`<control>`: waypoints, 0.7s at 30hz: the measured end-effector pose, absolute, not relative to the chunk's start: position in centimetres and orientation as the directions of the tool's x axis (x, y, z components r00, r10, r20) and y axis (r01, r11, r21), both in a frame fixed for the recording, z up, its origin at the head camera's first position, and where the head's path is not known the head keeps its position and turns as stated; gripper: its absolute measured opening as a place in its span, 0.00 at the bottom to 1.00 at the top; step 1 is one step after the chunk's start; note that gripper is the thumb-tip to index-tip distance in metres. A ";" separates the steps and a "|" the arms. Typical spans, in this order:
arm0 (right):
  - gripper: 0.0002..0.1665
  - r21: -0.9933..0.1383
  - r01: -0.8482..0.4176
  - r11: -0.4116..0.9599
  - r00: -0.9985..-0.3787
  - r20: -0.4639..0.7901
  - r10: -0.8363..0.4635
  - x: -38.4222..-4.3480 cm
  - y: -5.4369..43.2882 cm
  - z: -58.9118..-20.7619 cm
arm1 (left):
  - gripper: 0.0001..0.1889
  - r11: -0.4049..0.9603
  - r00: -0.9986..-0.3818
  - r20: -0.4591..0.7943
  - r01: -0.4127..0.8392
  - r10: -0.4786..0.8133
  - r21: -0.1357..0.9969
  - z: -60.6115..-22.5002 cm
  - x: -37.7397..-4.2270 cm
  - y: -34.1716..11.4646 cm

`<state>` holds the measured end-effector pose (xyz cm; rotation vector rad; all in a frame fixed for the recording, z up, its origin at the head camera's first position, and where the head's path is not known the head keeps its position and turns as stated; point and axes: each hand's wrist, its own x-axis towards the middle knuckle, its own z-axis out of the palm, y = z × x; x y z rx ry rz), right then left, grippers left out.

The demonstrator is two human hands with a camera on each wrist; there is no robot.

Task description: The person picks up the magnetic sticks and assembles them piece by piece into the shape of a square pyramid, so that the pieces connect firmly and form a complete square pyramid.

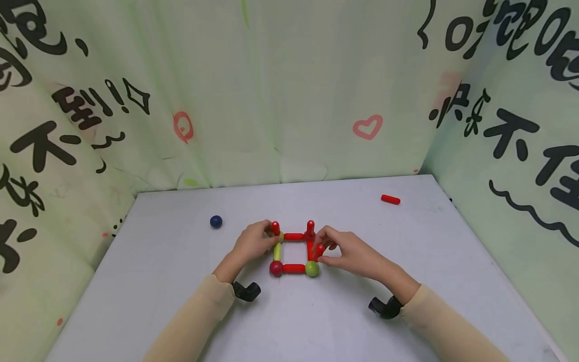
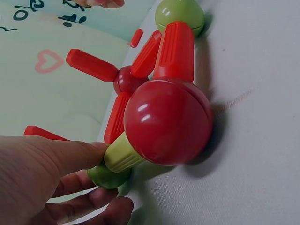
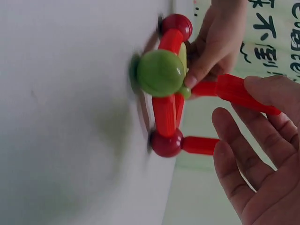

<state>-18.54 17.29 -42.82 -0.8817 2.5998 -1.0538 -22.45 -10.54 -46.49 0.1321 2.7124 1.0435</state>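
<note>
A square of magnetic rods and balls lies on the table, with red rods [image 1: 294,269] and one yellow-green rod [image 1: 277,252] between its balls. A dark red ball [image 2: 168,122] sits at its near left corner, a green ball [image 3: 160,73] at its near right. Two red rods stand up from the far corners, one on the far right red ball [image 3: 167,142]. My left hand [image 1: 255,240] pinches the far left green ball [image 2: 108,175], thumb by the yellow-green rod. Between thumb and fingers, my right hand [image 1: 348,251] holds a red rod [image 3: 241,93] above the near right corner.
A loose blue ball [image 1: 216,221] lies left of the square. Toward the table's back right lies a single red rod [image 1: 391,199]. Printed curtains [image 1: 280,100] hang along the back and sides of the white table [image 1: 362,332].
</note>
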 end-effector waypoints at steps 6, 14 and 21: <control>0.20 -0.686 -0.446 0.575 -0.773 -0.029 -0.634 -18.4 16.3 -43.7 | 0.13 0.722 -0.965 -0.183 0.009 0.188 0.692 -46.8 -22.7 -11.1; 0.15 -0.672 -0.450 0.589 -0.775 -0.034 -0.630 -18.4 16.7 -44.1 | 0.20 0.612 -0.928 -0.185 0.056 0.324 0.789 -47.4 -23.2 -12.2; 0.15 -0.662 -0.472 0.582 -0.771 -0.011 -0.637 -18.3 16.9 -44.8 | 0.22 0.594 -0.912 -0.178 0.086 0.371 0.800 -47.4 -23.3 -12.4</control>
